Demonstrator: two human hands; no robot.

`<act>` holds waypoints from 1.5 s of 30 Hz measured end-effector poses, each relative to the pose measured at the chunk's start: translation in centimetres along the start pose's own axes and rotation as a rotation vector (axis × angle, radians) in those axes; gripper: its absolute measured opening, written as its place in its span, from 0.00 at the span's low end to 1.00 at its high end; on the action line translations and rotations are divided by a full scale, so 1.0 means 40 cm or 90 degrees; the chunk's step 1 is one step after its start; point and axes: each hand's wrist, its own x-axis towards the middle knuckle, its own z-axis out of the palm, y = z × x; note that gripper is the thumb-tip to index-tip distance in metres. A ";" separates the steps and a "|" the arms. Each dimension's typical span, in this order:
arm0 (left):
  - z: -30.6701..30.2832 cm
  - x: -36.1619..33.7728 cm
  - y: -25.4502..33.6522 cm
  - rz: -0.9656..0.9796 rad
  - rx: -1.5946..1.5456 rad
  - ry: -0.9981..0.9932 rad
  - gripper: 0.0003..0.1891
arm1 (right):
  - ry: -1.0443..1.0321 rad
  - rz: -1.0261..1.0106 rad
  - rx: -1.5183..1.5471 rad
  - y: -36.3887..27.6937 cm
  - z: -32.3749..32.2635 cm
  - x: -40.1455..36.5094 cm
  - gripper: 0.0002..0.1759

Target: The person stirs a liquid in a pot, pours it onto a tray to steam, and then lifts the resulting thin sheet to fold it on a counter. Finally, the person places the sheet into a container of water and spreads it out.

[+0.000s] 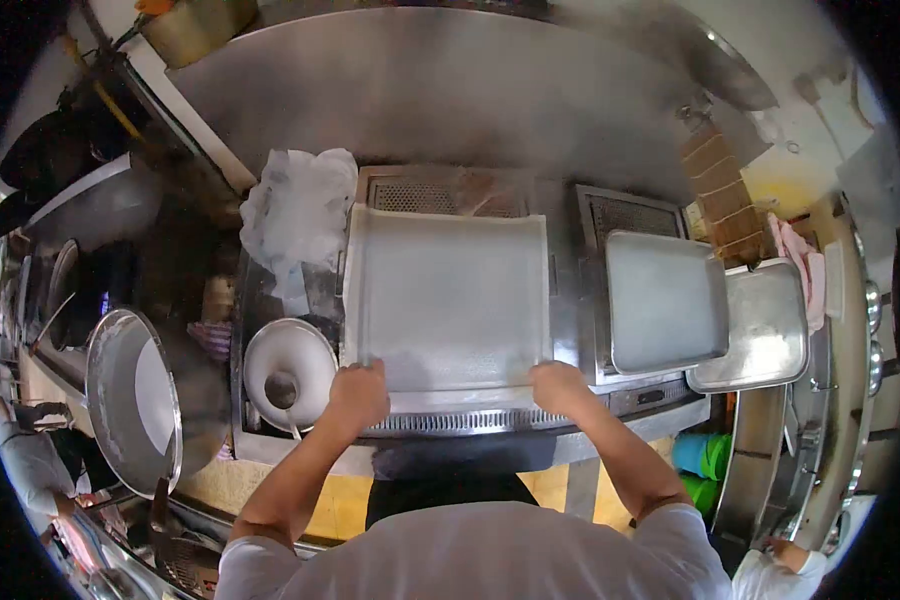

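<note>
A wide rectangular tray (450,300) with a smooth whitish surface lies in front of me, over a steel steamer top with a perforated panel (440,197) behind it. My left hand (360,395) is closed on the tray's near left corner. At the near right corner, my right hand (562,388) grips the same tray, its fingers partly hidden. Beside my left hand sits a round metal bowl (315,350) of white liquid with a ladle (282,389) in it. Off to the right, a smaller tray (667,300) also shows a pale surface.
Crumpled white plastic (300,205) lies at the back left. A large metal pot (175,400) holding something white stands left. A bare metal tray (765,330) and a pink cloth (808,275) are at right. Other people show at both lower edges. Haze blurs the back wall.
</note>
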 end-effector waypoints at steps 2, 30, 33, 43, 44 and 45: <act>-0.002 -0.002 0.029 -0.017 -0.053 0.049 0.19 | 0.037 0.031 0.104 0.024 -0.050 0.007 0.13; 0.122 -0.258 0.123 -0.078 -0.391 0.234 0.12 | 0.336 0.153 0.064 0.028 0.093 0.045 0.49; 0.135 -0.270 0.078 -0.059 -0.384 0.248 0.13 | 0.311 0.220 0.116 -0.027 0.104 -0.033 0.46; 0.135 -0.386 0.004 -0.017 -0.404 0.303 0.13 | 0.069 -0.094 0.363 -0.459 0.039 0.251 0.16; 0.137 -0.401 0.003 -0.037 -0.405 0.305 0.13 | 0.056 -0.152 0.287 -0.513 0.031 0.268 0.16; 0.133 -0.414 0.006 -0.057 -0.406 0.306 0.13 | -0.018 -0.119 0.343 -0.557 0.034 0.282 0.15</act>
